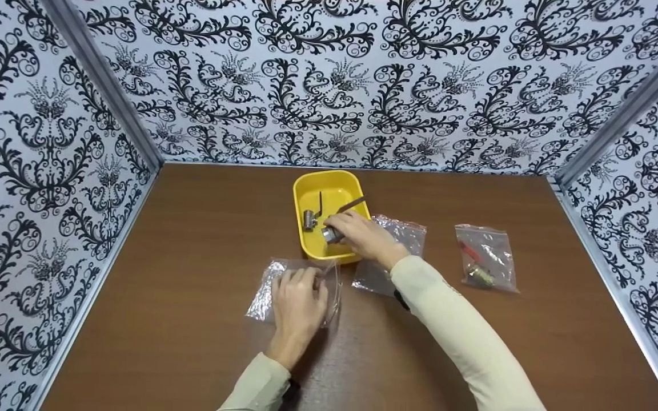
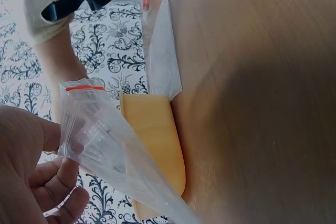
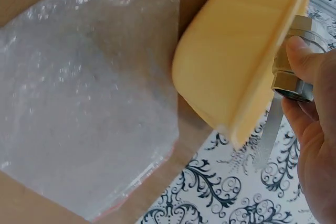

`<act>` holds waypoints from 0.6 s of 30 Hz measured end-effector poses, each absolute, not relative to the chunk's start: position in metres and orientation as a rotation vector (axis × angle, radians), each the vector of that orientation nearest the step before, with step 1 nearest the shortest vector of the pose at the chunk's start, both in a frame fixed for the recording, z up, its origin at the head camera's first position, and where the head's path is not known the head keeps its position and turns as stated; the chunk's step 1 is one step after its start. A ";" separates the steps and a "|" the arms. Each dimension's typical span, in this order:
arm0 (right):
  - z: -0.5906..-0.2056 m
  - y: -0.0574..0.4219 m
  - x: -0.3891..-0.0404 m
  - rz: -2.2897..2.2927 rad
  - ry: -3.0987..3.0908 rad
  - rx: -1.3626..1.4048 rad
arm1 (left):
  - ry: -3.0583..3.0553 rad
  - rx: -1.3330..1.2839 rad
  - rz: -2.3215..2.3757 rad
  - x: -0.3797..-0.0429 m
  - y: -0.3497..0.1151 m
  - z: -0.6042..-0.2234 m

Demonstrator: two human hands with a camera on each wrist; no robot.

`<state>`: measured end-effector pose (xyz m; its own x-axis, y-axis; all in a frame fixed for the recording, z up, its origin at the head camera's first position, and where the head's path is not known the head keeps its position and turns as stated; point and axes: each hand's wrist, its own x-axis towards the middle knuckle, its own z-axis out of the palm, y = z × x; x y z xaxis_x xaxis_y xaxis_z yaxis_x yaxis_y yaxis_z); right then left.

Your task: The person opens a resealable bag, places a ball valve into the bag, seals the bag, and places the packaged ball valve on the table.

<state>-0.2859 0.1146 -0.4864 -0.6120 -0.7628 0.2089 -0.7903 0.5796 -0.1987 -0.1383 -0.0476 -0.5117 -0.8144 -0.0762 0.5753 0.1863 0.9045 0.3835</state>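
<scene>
My right hand (image 1: 360,231) grips a silver ball valve (image 3: 284,80) with a flat metal lever, thumb across its body, over the yellow tray (image 1: 334,197). Inside the tray, to the left, lies a smaller ball valve (image 1: 309,220) with a dark lever. In front of the tray, my left hand (image 1: 297,299) pinches a clear zip bag (image 2: 110,135) near its red-striped edge. The bag's lower part slants down toward the table, and no item shows inside it in the left wrist view.
A second clear zip bag (image 1: 409,234) lies right of the tray, partly under my right forearm. Farther right, another zip bag (image 1: 494,245) holds a brass-coloured fitting with a red part (image 1: 470,252). Patterned walls (image 1: 329,85) enclose the brown table (image 1: 203,228) at the back and sides.
</scene>
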 end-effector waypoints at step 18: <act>-0.482 0.173 -0.252 0.525 -2.560 1.275 | -2.445 -0.118 -0.570 -0.144 -0.038 -0.511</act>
